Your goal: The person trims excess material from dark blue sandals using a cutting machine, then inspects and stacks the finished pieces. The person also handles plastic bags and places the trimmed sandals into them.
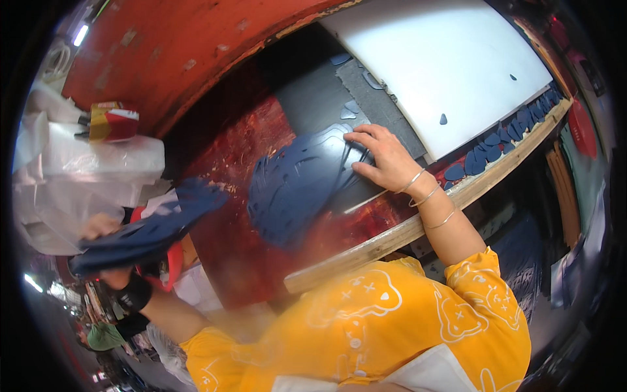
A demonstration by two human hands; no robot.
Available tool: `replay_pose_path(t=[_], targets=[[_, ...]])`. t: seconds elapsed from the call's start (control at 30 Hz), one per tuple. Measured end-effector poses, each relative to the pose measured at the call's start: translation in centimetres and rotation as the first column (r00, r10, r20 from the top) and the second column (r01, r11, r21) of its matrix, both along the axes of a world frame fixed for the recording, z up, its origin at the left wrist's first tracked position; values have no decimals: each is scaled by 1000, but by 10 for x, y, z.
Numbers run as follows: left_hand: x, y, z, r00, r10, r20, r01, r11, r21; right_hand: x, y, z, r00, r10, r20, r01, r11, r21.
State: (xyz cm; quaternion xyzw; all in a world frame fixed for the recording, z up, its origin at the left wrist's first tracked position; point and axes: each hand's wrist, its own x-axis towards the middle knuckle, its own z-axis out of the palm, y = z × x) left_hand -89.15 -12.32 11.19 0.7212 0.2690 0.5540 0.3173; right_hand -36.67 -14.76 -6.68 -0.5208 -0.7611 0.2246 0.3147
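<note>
My left hand point(108, 243), blurred at the left, is closed around one navy cut-out sheet point(150, 236), held out beyond the side of the red counter point(225, 274). It seems gripped at its outer end so the rest can hang together across the gap.

My right hand point(386, 157) is half spread, thumb apart from fingers, fingertips at the upper edge of a second navy cut-out sheet point(287, 186) over the middle of the counter. It probably rests there to steady the thin strips; whether it pinches them, I cannot tell.

That makes two slotted sheets; blur and overlap hide whether either is several layers. Beyond my right hand lies one white board point(450, 65) with two small navy chips point(443, 119) on it. About four loose offcuts point(352, 106) lie left of the board. Along its near edge, more than a dozen navy pieces point(475, 160) overlap too closely to count; one wooden rail point(392, 240) likely keeps them from sliding off. Three thin bracelets point(424, 195) circle my right wrist; one black band point(135, 292) wraps my left.
</note>
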Motion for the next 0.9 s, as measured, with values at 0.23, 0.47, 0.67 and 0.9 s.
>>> replay_pose_path(t=[0.23,0.47,0.67,0.9], targets=[[48,44,47,662,-747,-64,673,629,-389,-3,-3,0,999,-8,35,8,1000,7],[301,65,-106,395,-273,-877,158,961,-227,2,-9,2,993,-47,-113,42,998,-46],[304,103,-120,322,-649,-689,-26,721,-692,10,2,5,907,-73,-415,15,990,-141],[306,83,-120,275,-535,-799,52,838,-544,8,12,-4,878,2,-478,-90,983,-161]])
